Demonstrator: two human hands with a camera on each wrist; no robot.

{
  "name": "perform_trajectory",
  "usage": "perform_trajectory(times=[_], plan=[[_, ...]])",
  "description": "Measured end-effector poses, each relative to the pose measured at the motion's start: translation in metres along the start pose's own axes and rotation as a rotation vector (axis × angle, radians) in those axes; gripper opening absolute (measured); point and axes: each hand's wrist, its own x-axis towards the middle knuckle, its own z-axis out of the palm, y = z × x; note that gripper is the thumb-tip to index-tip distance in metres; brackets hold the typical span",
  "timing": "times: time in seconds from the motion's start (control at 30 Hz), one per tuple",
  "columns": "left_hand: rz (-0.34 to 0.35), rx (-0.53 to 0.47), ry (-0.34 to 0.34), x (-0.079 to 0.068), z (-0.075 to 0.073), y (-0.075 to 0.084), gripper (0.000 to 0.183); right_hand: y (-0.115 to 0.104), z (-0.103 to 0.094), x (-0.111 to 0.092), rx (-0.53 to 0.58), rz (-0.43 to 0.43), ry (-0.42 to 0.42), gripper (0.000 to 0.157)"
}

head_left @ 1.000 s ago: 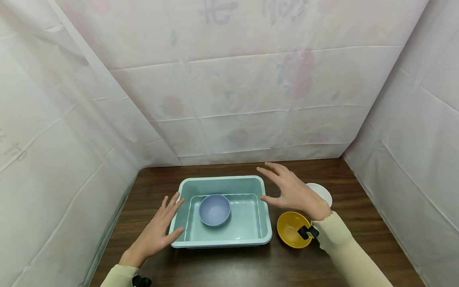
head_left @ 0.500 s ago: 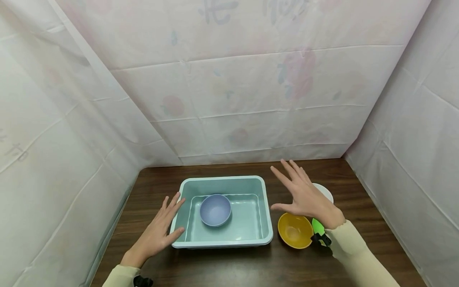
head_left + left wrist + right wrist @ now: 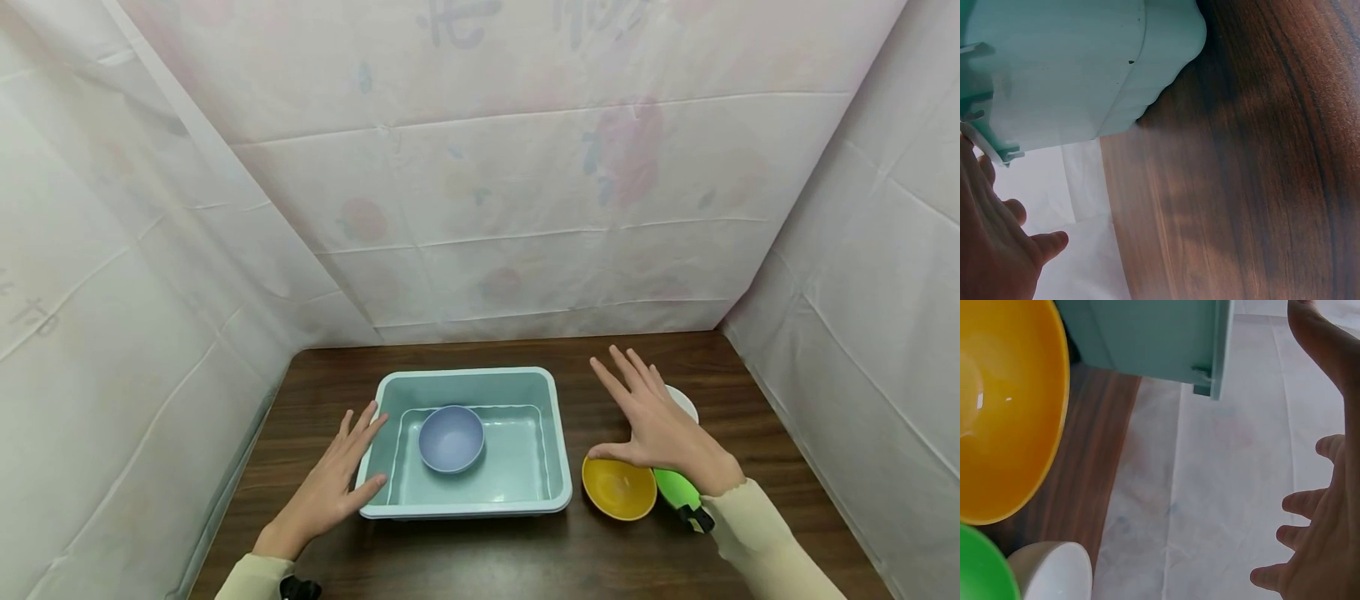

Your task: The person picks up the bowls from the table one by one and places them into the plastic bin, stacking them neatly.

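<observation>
A light teal rectangular basin (image 3: pixel 517 475) stands on the dark wood table, with a lavender bowl (image 3: pixel 452 439) inside it, left of its middle. My left hand (image 3: pixel 330 483) is at the basin's left rim with fingers spread; the left wrist view shows its fingers right at the rim's edge. My right hand (image 3: pixel 660 425), fingers spread and holding nothing, hovers over the things right of the basin. Beneath its thumb sits a yellow bowl (image 3: pixel 619 492). A green bowl (image 3: pixel 677 490) and a white bowl (image 3: pixel 684 403) are partly hidden by that hand and wrist.
The brown wood table (image 3: pixel 480 558) reaches back to a pale printed cloth wall (image 3: pixel 525 208). White cloth also hangs at the left (image 3: pixel 135 333) and right (image 3: pixel 862 292) sides. In the right wrist view, the white bowl (image 3: pixel 1060 575) stands beyond the green bowl (image 3: pixel 982 569).
My right hand has moved right, away from the basin's right rim, to above the yellow bowl. More of the green bowl shows. My left hand has stayed at the left rim.
</observation>
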Motion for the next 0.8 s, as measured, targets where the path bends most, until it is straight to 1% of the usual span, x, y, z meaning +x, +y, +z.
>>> perform_trajectory(times=[0.17,0.43,0.6,0.8], plan=[[-0.001,-0.002,0.002,0.0,0.0,0.0,0.083,0.003,0.006,-0.01,-0.011,0.022,-0.015,0.125],[-0.002,0.001,0.004,-0.002,0.001,0.0,0.083,0.003,0.019,-0.022,0.014,0.05,-0.047,0.129],[0.001,0.003,0.003,-0.002,0.001,-0.001,0.082,0.002,0.027,-0.03,0.027,0.089,-0.096,0.132],[-0.003,-0.007,0.001,-0.001,0.0,-0.001,0.082,0.003,0.036,-0.036,0.054,0.124,-0.135,0.131]])
